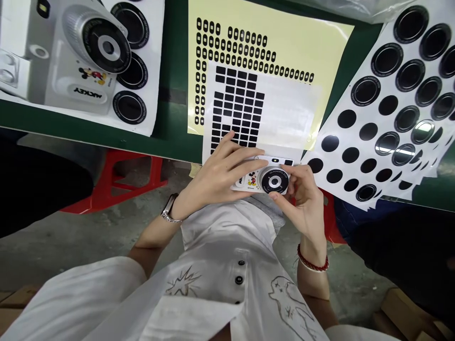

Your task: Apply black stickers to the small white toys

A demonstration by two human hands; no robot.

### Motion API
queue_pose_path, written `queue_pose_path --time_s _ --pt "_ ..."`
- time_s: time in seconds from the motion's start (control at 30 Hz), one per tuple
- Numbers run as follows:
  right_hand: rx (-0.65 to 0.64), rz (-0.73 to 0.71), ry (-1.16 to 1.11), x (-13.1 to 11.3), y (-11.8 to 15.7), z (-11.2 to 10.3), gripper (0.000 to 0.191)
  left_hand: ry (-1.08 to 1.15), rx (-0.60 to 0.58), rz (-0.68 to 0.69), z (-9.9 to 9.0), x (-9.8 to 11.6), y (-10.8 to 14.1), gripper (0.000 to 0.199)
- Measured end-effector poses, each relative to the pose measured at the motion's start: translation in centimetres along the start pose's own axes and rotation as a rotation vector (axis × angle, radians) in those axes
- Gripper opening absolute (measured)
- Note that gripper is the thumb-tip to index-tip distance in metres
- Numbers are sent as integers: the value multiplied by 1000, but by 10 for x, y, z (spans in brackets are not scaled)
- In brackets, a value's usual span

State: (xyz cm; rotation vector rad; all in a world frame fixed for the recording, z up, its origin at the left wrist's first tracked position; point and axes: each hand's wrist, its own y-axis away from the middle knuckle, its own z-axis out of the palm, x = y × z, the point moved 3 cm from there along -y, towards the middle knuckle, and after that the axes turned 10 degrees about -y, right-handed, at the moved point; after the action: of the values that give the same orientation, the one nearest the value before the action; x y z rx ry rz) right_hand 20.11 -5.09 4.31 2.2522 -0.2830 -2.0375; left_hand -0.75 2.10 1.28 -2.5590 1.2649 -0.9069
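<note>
A small white camera [275, 180] with a black lens ring and a cartoon mouse print is held near the table's front edge. My left hand [223, 171] grips its left end, with fingers across the top and the thumb side below. Around the right end, beside the lens, my right hand [302, 192] has its fingers and thumb closed. Just beyond the camera lies a white sheet of black rectangular stickers [239, 102], on top of a yellow sheet [302, 35] with rows of small black oval stickers.
Sheets of round black stickers [368, 131] lie at the right. At the upper left stands a larger-looking white camera [85, 52] on another round-sticker sheet [154, 61]. The green table [174, 123] ends before my body. Red stools [113, 180] and dark-clothed people are at both sides.
</note>
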Motion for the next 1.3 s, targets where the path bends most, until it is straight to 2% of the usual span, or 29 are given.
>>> queue_pose_path --time_s 0.17,0.27,0.37,0.5,0.6,0.77,0.93,1.0,1.17,1.3 --pt "84 104 -29 -4 2 11 33 -8 14 8 -1 0 0 61" --pt "96 131 -24 -3 -1 9 28 -10 33 7 -2 1 0 60" --pt "0 105 -42 1 -4 0 32 18 19 -22 -3 0 -1 63" --pt "-138 102 -171 8 -4 -14 37 46 -37 -52 -3 -1 -1 66" --pt "-101 83 -206 9 -2 -15 36 57 -26 -58 -3 -1 -1 69" --pt "-18 50 -190 4 2 -4 39 57 -44 -50 -4 0 0 70" --pt "85 98 -107 1 5 2 29 30 -1 -24 -5 2 -3 62" --pt "100 104 -46 -2 7 5 31 27 13 -34 -5 2 -3 62" --pt "196 -109 283 -16 7 17 54 28 -6 -26 -5 0 -3 61" --pt "189 -206 395 -17 3 25 41 62 -29 -41 -6 -1 -2 64"
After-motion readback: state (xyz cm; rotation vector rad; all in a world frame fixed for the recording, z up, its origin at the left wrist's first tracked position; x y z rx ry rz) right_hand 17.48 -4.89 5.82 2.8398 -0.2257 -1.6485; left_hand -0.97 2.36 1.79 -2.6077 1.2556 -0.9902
